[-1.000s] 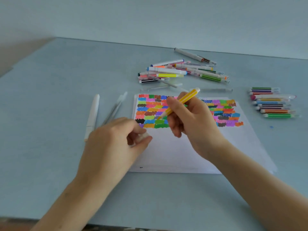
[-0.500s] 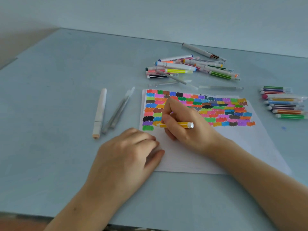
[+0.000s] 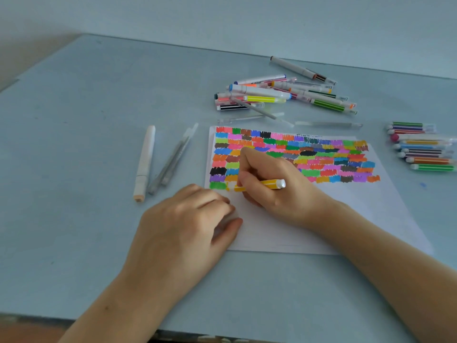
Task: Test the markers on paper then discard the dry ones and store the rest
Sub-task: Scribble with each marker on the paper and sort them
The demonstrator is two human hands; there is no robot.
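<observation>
My right hand (image 3: 279,196) grips a yellow-orange marker (image 3: 269,183) laid almost flat, its tip on the white paper (image 3: 321,219) just right of the green patch at the lower left of the block of coloured swatches (image 3: 296,154). A short yellow mark shows under the tip. My left hand (image 3: 188,224) rests on the paper's left edge with curled fingers, and a pale clear cap (image 3: 228,217) is faintly visible pinched between its thumb and fingers.
A loose pile of markers (image 3: 277,95) lies behind the paper. A neat row of markers (image 3: 425,149) lies at the right edge. A white marker (image 3: 144,162) and two grey pens (image 3: 173,162) lie left of the paper. Clear tubes (image 3: 326,124) sit above the paper.
My right hand lowered the marker from a raised, tilted pose to the paper and drew a yellow stroke. My left hand came down onto the paper's edge.
</observation>
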